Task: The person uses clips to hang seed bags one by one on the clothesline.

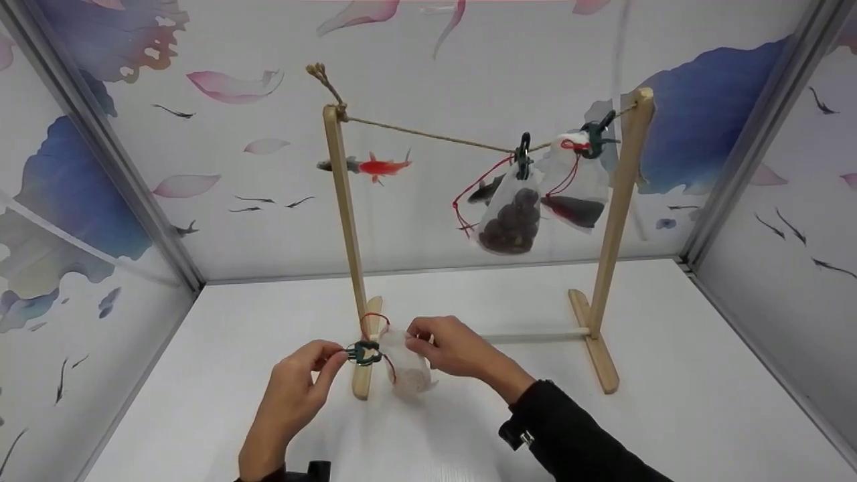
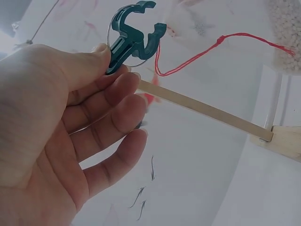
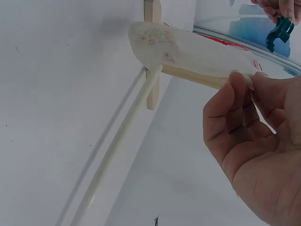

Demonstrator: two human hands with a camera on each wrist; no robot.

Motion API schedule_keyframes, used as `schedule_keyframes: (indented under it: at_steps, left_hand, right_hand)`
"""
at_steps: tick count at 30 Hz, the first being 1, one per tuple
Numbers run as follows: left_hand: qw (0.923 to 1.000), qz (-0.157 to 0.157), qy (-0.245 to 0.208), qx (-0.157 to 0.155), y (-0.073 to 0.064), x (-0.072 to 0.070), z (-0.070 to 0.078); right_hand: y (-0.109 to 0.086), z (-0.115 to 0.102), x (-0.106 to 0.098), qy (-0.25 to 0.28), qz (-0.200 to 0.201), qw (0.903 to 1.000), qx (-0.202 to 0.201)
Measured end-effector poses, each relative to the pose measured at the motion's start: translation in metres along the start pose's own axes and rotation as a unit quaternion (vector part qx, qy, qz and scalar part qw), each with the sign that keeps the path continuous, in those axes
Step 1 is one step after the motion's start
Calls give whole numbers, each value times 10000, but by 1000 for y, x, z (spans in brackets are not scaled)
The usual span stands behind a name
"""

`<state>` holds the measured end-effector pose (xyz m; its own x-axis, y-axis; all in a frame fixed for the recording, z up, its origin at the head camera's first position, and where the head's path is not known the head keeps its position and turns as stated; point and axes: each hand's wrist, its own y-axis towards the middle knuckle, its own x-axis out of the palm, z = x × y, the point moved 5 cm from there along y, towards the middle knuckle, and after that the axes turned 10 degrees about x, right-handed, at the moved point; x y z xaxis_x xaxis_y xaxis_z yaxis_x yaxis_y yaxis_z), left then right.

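Observation:
My left hand [image 1: 294, 388] pinches a dark green spring clip [image 2: 134, 35] by its handles between thumb and index finger. In the left wrist view the clip's curved mouth is spread apart, with nothing in it. To its right, my right hand [image 1: 458, 348] pinches the top edge of a white drawstring bag [image 3: 202, 52]. The bag hangs from those fingertips, and pale granules [image 2: 284, 28] fill its bottom. A red drawstring [image 2: 202, 55] trails from the bag near the clip; whether it touches the clip I cannot tell.
Behind my hands stands a wooden frame [image 1: 619, 221] with a sagging cord [image 1: 428, 137]. Clipped to the cord on the right are a bag of dark round items [image 1: 512, 221] and a bag with dark contents [image 1: 576, 209]. A pale crossbar [image 1: 535, 335] runs low between the posts.

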<state>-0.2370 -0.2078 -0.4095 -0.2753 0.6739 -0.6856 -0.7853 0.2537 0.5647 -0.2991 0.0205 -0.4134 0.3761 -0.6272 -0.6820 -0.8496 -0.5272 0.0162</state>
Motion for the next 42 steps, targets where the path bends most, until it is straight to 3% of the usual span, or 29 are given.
schedule_keyframes:
  at_steps: [10, 17, 29, 35, 42]
  left_hand:
    - [9987, 253, 119, 422, 1, -4, 8]
    - [9974, 553, 303, 345, 0, -9, 8]
    - [9928, 1089, 367, 335, 4, -10, 17]
    - [9891, 1387, 233, 447, 17, -8, 31]
    - [9836, 1581, 207, 842, 44, -23, 52]
  right_hand:
    - [-7, -27, -27, 5, 566, 9979, -322]
    - [-13, -40, -46, 171, 1000, 9937, -482]
    - [-20, -49, -80, 887, 1781, 9784, -565]
    - [-20, -55, -95, 1016, 2024, 9727, -504]
    - [-19, -65, -110, 1082, 2217, 9672, -605]
